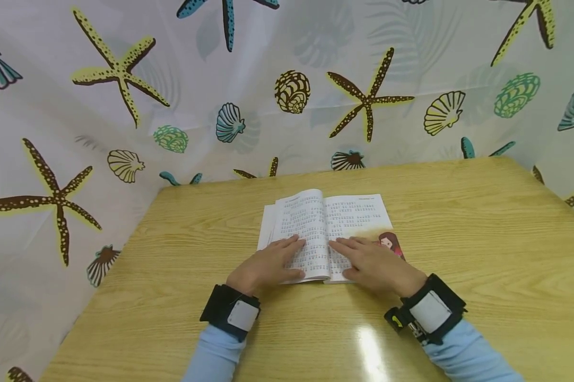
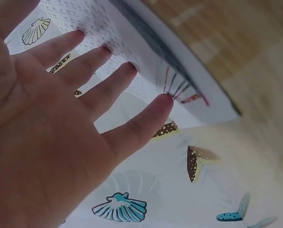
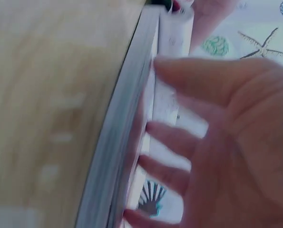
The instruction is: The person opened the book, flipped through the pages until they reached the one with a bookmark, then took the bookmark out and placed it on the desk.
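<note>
An open book [image 1: 358, 212] with printed text lies on the wooden table, a picture of a dark-haired figure on its right page. My left hand [image 1: 270, 264] rests on the lower part of the left page, fingers spread. In the left wrist view the fingertips of the left hand [image 2: 79, 109] touch the page. On the right page, near the spine, lies my right hand [image 1: 380, 263] with its fingers extended. The right wrist view shows the right hand [image 3: 236, 137] with its fingertips against the book's page, beside the thick page edges [image 3: 127, 118].
The wooden table [image 1: 191, 228] extends around the book on every side. Behind it hangs a white cloth [image 1: 268, 138] printed with starfish and shells. Black straps with white plates [image 1: 244, 315] circle both wrists, over light blue sleeves [image 1: 215, 353].
</note>
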